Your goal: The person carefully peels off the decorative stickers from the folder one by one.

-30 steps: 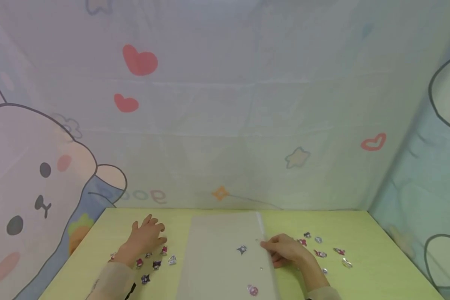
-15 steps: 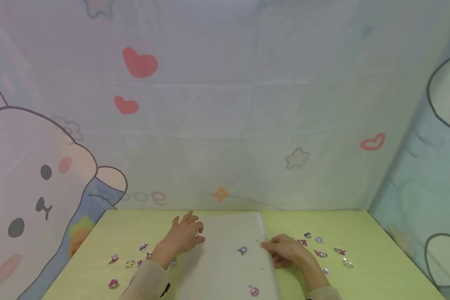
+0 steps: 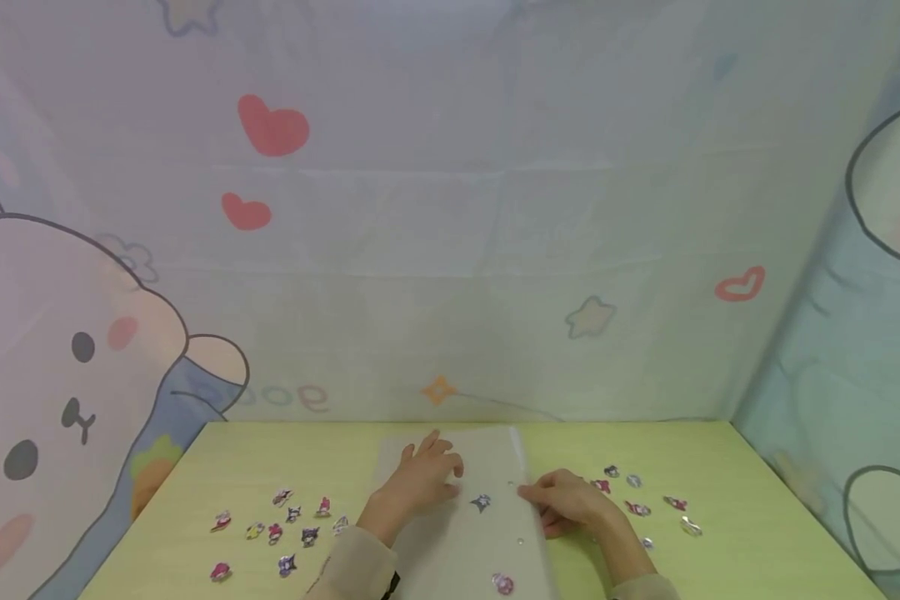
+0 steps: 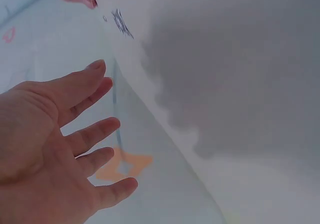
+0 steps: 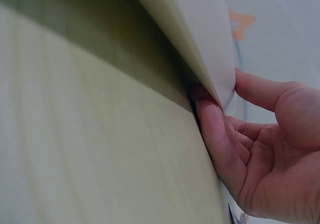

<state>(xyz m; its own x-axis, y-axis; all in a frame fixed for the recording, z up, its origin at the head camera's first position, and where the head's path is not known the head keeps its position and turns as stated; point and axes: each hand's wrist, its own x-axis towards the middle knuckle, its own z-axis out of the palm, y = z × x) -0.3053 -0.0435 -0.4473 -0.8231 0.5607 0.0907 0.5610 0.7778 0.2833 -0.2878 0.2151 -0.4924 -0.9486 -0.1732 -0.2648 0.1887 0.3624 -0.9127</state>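
A flat white rectangular board (image 3: 450, 567) lies in the middle of the table. My right hand (image 3: 570, 500) grips its right edge, the thumb on top and the fingers curled underneath, as the right wrist view shows that edge (image 5: 202, 39) lifted off the table. Over the board's left half hovers my left hand (image 3: 420, 483), fingers spread and loosely bent, holding nothing; its shadow falls on the white surface. Stuck on the board are a grey-purple pointed cartoon sticker (image 3: 481, 502) near my left fingertips, a pink round sticker (image 3: 502, 583) lower down, and two tiny clear dots by the right edge.
Several small shiny cartoon pieces (image 3: 310, 537) lie scattered on the yellow table (image 3: 172, 500) at the left. Another loose group of such pieces (image 3: 637, 507) lies right of my right hand. A printed curtain (image 3: 435, 217) hangs behind the table and along both sides.
My left hand has moved right, from above the left group of pieces to over the board, uncovering those pieces. The right hand keeps its grip on the board's edge.
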